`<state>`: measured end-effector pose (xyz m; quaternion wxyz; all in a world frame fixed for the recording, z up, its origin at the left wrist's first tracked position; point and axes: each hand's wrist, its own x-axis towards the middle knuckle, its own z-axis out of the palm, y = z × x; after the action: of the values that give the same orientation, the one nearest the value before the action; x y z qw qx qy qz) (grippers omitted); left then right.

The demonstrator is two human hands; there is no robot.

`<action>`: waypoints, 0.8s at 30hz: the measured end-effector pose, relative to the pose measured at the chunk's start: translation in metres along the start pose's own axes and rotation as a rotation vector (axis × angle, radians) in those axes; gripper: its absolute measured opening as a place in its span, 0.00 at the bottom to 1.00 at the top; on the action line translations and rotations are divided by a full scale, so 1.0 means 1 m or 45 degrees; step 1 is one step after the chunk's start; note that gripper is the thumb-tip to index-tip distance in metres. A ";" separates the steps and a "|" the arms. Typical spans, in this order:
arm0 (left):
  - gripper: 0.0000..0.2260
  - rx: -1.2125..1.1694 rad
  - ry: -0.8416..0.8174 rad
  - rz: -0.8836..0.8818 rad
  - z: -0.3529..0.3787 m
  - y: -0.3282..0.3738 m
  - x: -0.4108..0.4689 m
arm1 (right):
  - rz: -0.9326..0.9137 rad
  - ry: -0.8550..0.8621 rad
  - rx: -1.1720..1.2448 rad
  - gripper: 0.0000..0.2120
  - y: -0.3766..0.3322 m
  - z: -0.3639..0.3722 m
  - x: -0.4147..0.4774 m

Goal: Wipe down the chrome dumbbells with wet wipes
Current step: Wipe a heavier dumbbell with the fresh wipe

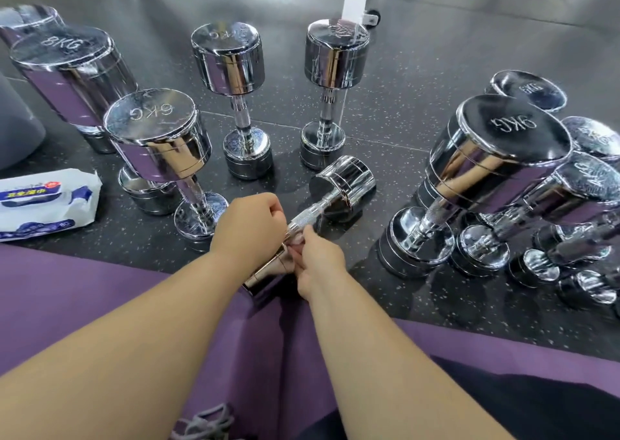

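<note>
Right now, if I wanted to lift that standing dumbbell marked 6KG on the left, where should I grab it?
Probably the knurled handle of the 6KG dumbbell, reaching in from the near side under its top head. It stands on end, and its heads are wide, smooth chrome.

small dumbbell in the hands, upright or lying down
Lying down: the small dumbbell slants low over the floor, near end held by left hand and right hand.
</note>
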<state>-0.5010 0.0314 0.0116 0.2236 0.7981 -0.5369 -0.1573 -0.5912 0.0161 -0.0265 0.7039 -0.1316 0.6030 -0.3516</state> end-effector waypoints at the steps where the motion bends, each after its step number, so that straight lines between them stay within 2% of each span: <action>1: 0.09 -0.012 0.001 -0.015 -0.001 -0.002 0.001 | 0.017 -0.016 0.102 0.14 -0.004 0.000 -0.002; 4: 0.09 -0.054 0.012 -0.030 -0.004 -0.005 0.002 | -0.064 0.023 0.159 0.16 -0.029 -0.011 0.004; 8: 0.09 -0.042 0.001 -0.029 -0.003 -0.004 0.003 | -0.337 0.016 -0.095 0.10 -0.020 -0.015 0.009; 9: 0.09 -0.041 -0.003 -0.036 -0.003 -0.004 0.004 | -0.413 0.057 -0.113 0.08 -0.015 -0.011 0.006; 10: 0.09 -0.050 -0.004 -0.043 -0.003 -0.004 0.005 | -0.521 0.200 -0.194 0.12 -0.015 -0.006 0.003; 11: 0.09 -0.060 0.000 -0.047 -0.004 -0.004 0.005 | -0.682 0.367 -0.339 0.15 -0.019 -0.004 0.002; 12: 0.09 -0.065 0.004 -0.048 -0.004 -0.005 0.003 | -0.909 0.443 -0.660 0.16 -0.024 -0.003 0.003; 14: 0.09 -0.059 0.006 -0.020 -0.004 -0.004 0.001 | -1.189 0.382 -1.268 0.14 -0.037 -0.004 -0.003; 16: 0.09 -0.041 -0.003 -0.002 -0.003 -0.003 0.002 | -1.229 0.329 -1.681 0.09 -0.041 -0.007 0.000; 17: 0.09 -0.036 -0.008 -0.006 -0.003 -0.003 0.003 | -1.185 0.315 -1.822 0.11 -0.039 -0.008 0.001; 18: 0.08 -0.034 -0.014 -0.007 -0.003 -0.003 0.003 | -1.134 0.305 -1.884 0.14 -0.038 -0.009 -0.002; 22: 0.08 -0.031 -0.014 0.013 -0.003 -0.003 0.000 | -1.214 0.257 -1.938 0.12 -0.039 -0.018 -0.007; 24: 0.08 -0.024 -0.013 0.020 -0.003 -0.001 -0.001 | -1.207 0.246 -2.097 0.11 -0.048 -0.016 -0.010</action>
<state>-0.4990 0.0330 0.0133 0.2297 0.7909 -0.5427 -0.1648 -0.6224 -0.0083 0.0062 0.1217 -0.7867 0.6006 -0.0746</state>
